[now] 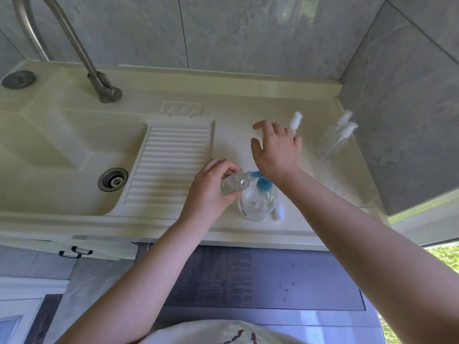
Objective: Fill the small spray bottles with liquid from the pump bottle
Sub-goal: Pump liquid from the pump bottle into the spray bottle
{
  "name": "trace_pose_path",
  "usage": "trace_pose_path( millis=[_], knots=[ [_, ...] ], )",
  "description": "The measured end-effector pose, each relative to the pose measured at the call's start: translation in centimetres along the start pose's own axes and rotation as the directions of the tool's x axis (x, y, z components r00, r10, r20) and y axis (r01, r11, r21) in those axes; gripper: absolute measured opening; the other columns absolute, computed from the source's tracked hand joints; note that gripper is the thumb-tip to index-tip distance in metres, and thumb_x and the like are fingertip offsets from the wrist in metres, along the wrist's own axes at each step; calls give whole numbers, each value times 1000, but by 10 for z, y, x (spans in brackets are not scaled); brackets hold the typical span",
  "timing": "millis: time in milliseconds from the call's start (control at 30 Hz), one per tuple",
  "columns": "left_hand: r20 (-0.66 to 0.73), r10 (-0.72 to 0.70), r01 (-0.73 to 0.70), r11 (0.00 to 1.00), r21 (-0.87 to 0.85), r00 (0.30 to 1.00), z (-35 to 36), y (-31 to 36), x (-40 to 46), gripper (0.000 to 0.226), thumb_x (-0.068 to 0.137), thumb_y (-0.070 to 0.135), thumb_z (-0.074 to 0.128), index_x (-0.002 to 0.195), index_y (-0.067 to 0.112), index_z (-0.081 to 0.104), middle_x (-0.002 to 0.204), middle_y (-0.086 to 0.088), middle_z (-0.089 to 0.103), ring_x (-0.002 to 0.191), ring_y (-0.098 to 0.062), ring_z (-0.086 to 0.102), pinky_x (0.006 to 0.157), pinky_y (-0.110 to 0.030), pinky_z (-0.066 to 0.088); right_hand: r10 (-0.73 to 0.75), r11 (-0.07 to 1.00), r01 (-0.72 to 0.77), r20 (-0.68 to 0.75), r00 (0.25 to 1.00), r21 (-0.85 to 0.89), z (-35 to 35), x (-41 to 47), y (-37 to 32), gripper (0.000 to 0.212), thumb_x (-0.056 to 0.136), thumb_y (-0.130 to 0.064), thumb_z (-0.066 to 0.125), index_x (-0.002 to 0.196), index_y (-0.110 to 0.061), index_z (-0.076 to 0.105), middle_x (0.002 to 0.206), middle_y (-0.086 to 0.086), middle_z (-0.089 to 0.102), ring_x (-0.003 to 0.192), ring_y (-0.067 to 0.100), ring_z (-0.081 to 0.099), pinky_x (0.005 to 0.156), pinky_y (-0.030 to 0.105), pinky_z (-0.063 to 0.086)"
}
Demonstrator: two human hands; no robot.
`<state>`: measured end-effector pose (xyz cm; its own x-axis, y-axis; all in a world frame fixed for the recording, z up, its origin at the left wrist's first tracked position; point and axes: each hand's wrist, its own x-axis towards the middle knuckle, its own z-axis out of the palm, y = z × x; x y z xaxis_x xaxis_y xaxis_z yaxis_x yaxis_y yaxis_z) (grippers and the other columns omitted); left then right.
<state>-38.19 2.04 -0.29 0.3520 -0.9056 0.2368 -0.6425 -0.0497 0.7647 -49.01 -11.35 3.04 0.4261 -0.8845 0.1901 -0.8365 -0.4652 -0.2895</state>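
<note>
Cream bench (248, 100) with a moulded sink (62, 155) at left, metal drain (113, 179) in its floor. Ribbed draining board (171, 165) just beside the sink. Steel tap (99, 83) rises from the back ledge; round metal cap (18, 79) far left. Grey tiled wall (248, 31) behind. Black cabinet handle (75, 252) below the bench edge.
</note>
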Motion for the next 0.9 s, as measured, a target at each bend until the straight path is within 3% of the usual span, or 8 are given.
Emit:
trace_pose_path(
  millis=[167,267,367,567,667,900],
  knots=[
    [22,8,-8,1000,21,1000,2,-4,-1,48,61,5,87,102,22,68,99,12,58,93,0,61,87,-14,48,-11,996,8,-35,999,-90,14,-9,2,40,97,-38,45,136,-29,48,149,0,43,119,30,48,90,40,29],
    [28,12,-12,1000,22,1000,2,-5,-1,48,62,4,87,102,21,68,99,12,58,93,0,61,88,-12,47,-32,992,23,-71,997,-123,11,-7,-1,45,97,-43,47,140,-30,43,157,2,30,121,29,48,91,41,30],
    [27,8,-8,1000,22,1000,1,-4,-1,48,62,5,87,103,21,68,99,12,58,93,0,61,87,-8,44,9,1000,-10,-83,996,-15,7,-5,1,42,99,-39,46,139,-28,45,155,3,34,125,29,48,93,42,30],
    [49,12,-12,1000,12,999,2,-5,-1,47,61,1,85,100,20,67,98,8,59,91,-3,62,86,-17,49,-6,1000,6,10,1000,16,15,-7,2,45,98,-41,46,141,-29,43,157,5,28,130,29,46,97,42,30],
    [33,10,-11,1000,13,999,0,-4,1,47,62,3,87,101,20,68,99,8,59,92,-1,61,85,-9,44,-9,999,10,-28,1000,32,9,-5,3,45,99,-39,46,142,-27,41,157,4,28,134,26,43,98,41,32],
    [29,18,-18,1000,8,999,2,-4,1,48,62,3,87,102,20,68,100,8,60,92,-3,62,86,-14,48,-20,999,20,-29,999,30,16,-6,4,39,99,-34,44,137,-27,47,153,3,36,124,29,49,95,43,31]
  ],
)
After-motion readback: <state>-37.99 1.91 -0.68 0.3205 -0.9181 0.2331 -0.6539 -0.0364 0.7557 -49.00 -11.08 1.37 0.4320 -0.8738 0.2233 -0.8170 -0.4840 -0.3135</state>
